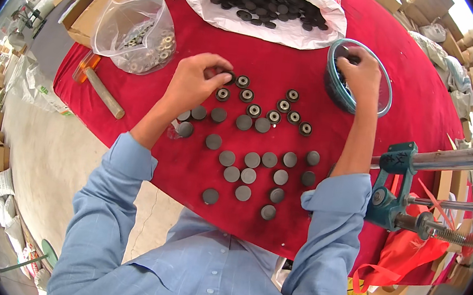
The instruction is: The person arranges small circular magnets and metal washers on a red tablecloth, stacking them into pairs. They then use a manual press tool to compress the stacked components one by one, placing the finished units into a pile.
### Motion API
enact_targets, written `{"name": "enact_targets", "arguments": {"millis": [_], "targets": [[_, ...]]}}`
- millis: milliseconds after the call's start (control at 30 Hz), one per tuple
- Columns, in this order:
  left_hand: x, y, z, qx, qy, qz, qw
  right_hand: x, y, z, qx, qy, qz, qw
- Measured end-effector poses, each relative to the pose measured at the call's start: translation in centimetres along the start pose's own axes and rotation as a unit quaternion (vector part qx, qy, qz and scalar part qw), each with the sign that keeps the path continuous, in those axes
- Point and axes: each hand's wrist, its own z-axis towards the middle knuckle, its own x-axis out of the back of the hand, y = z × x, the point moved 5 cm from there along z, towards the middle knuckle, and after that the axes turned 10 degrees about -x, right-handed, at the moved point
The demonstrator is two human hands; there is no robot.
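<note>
My left hand (pixel 194 80) pinches a small dark round part (pixel 230 78) at the far end of a group of black rollers with metal centres (pixel 246 95). These rollers lie on the red cloth (pixel 154 104) in loose zigzag rows. My right hand (pixel 362 74) reaches into a clear bluish bowl (pixel 386 97) at the right, its fingers curled around something dark; the fingertips are partly hidden. Nearer to me lie several plain dark grey discs (pixel 252 160), spread out flat and apart from the rollers.
A white sack (pixel 194 5) of black discs lies open at the far edge. To the left are a clear bag of metal parts (pixel 138 39), a cardboard box (pixel 85 22) and a hammer (pixel 101 88). A green hand press (pixel 394 187) stands at the right beside a red bag (pixel 400 260).
</note>
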Motion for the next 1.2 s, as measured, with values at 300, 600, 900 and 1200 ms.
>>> {"name": "enact_targets", "arguments": {"millis": [300, 600, 900, 1200], "targets": [[-1.4, -1.7, -4.1, -0.096, 0.02, 0.114, 0.989, -7.5, -4.5, -7.4, 0.047, -0.172, 0.056, 0.982], [-2.0, -2.2, -5.4, -0.156, -0.001, 0.18, 0.971, -3.0, -0.6, -11.3, 0.002, -0.134, -0.04, 0.99], [-1.9, -1.9, -4.8, -0.163, 0.065, 0.168, 0.97, -2.3, 3.7, -15.0, 0.019, -0.064, -0.135, 0.989], [-1.6, -2.3, -4.7, -0.142, 0.058, 0.212, 0.965, -1.4, 2.1, -16.5, 0.06, -0.01, -0.084, 0.995]]}}
